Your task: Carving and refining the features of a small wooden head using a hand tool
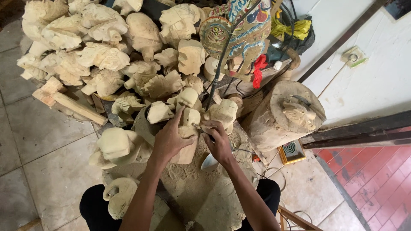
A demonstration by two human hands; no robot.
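A pile of pale carvings [102,55] is heaped at the far edge of the sawdust-covered block [201,188]. At the block's middle a carved head [188,128] is clasped by the left hand [171,139], fingers wrapped round its left side. The right hand [218,141] is closed on a small tool [209,136] touching the head's right side.

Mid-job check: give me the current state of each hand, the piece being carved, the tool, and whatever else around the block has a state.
Left hand: gripping the pale wooden carving, thumb raised.
Right hand: closed on a small carving tool, tip at the carving.
Pale wooden carving: upright, unpainted, held on the chopping block.
Chopping block: covered in sawdust.
Pile of carved heads: unpainted, heaped loosely.
Painted puppet: coloured, on a rod.
Log stump: upright, a carved head on top.
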